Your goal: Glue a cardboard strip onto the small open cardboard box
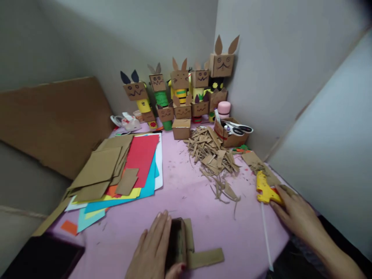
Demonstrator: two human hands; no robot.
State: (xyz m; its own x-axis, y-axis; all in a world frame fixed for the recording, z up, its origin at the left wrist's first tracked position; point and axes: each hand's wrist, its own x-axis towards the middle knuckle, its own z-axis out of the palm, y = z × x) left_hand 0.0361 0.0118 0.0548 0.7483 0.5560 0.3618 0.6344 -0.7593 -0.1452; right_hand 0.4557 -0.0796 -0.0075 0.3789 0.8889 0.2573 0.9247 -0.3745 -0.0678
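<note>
Near the front edge of the table, my left hand lies along the left side of a small open cardboard box, its thumb bent round the near end. Two cardboard flaps stick out from the box's right side, one of them a long strip flat on the table. At the right edge, my right hand is closed round the handle of a yellow glue gun. The gun's nozzle end is over a cardboard piece, and a thin white cord or stick runs from it towards me.
Coloured paper and cardboard sheets are stacked at the left. A heap of cardboard scraps lies right of centre. Behind it stands a box with scissors. Several box-headed animal figures line the wall.
</note>
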